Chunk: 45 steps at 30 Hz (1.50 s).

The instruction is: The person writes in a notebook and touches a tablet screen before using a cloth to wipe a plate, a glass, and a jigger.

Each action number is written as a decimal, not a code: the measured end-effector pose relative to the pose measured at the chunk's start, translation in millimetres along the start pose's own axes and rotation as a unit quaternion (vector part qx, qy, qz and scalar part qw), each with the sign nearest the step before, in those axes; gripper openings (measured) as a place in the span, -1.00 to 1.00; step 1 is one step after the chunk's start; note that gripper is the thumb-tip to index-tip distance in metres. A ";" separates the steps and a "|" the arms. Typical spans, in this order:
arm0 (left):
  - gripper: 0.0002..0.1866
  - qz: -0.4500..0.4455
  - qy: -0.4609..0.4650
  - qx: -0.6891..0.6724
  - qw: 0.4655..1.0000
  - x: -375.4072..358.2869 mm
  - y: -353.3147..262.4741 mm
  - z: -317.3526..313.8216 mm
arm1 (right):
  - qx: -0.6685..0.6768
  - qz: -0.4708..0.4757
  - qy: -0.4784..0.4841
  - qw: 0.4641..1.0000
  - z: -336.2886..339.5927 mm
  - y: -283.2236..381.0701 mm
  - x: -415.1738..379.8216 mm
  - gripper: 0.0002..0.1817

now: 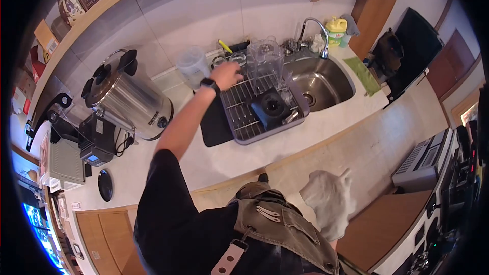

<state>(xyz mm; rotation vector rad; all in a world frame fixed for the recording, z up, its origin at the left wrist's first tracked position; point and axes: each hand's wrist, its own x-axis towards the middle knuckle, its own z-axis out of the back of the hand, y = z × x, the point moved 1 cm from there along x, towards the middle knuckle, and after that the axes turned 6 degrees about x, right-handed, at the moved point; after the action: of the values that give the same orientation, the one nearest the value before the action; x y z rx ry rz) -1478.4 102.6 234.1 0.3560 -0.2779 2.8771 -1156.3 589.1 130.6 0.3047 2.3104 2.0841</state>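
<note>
My left hand (226, 76), with a dark watch on the wrist, reaches over the back left corner of the dish rack (239, 106). Its fingers are apart and nothing shows in them. Small glasses (237, 58) stand just behind the fingers, and a clear plastic tub (192, 63) is to the left. Clear blender jugs (266, 61) stand at the rack's back right, and a black square base (272, 108) sits on its wires. Low at my right side, a pale cloth (328, 201) hangs from my right hand (333, 245), mostly hidden by the cloth.
A steel sink (331, 84) with a tap (324, 51) adjoins the rack. On the left stand a large steel urn (135, 102) and a black scale-like device (97, 140). A yellow bottle (336, 26) and green cloth (362, 75) lie beyond the sink. A shelf (97, 12) curves overhead.
</note>
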 end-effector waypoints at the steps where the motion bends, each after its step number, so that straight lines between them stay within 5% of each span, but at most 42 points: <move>1: -0.64 0.004 0.009 0.062 0.998 29.5 36.2 -19.0 | -0.001 -0.006 -0.008 1.000 -2.1 -1.2 6.2 -0.20; 3: -0.54 0.061 0.052 0.179 0.981 68.8 79.6 -36.1 | -0.004 -0.013 -0.019 1.000 -7.7 -0.1 26.3 -0.21; 7: -0.27 0.128 0.223 0.209 0.944 104.9 100.8 -30.5 | -0.013 -0.023 -0.035 0.999 -7.2 -0.3 64.3 -0.22; 14: -0.40 0.104 0.284 0.172 0.937 110.9 96.8 -32.2 | -0.013 -0.011 -0.017 1.000 5.7 1.3 137.0 -0.24; 18: -0.30 0.128 0.118 0.159 0.972 90.8 67.0 -10.0 | 0.003 -0.001 0.034 0.999 4.3 -2.7 189.3 -0.25; 19: -0.26 0.118 0.140 0.160 0.970 90.5 60.1 4.1 | 0.010 -0.002 0.048 0.999 2.7 -5.6 202.0 -0.25; 25: -0.40 0.168 -0.073 -0.002 0.983 38.6 -35.2 122.4 | 0.043 0.006 0.142 0.989 -3.7 -18.5 278.8 -0.27; 29: -0.41 0.287 -0.123 -0.138 0.940 -9.9 -53.5 50.3 | 0.085 0.016 0.201 0.976 -7.2 -22.1 329.5 -0.28; 31: -0.41 0.293 -0.196 -0.055 0.934 -35.1 -57.7 9.2 | 0.101 0.016 0.221 0.970 -9.1 -23.1 350.3 -0.29; 38: -0.40 0.416 -0.264 -0.134 0.860 -66.8 -129.8 18.9 | 0.128 -0.015 0.271 0.954 2.1 -35.3 369.9 -0.31; 40: -0.42 0.435 -0.269 -0.289 0.809 -76.7 -147.7 24.8 | 0.143 -0.023 0.300 0.943 -8.3 -42.6 369.3 -0.31; 43: -0.55 0.259 -0.342 -0.541 0.723 -74.1 -192.4 17.8 | 0.183 -0.028 0.378 0.907 -65.4 -51.4 367.9 -0.32; 45: -0.58 0.287 -0.245 -0.590 0.714 -71.9 -222.3 7.6 | 0.206 -0.025 0.438 0.875 -114.0 -48.0 357.3 -0.32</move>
<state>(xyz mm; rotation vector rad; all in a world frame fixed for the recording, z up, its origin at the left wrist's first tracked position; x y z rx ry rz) -1353.9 299.0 257.8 0.8089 -2.4735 2.2584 -1529.3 527.6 138.2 -0.8947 3.1607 1.8973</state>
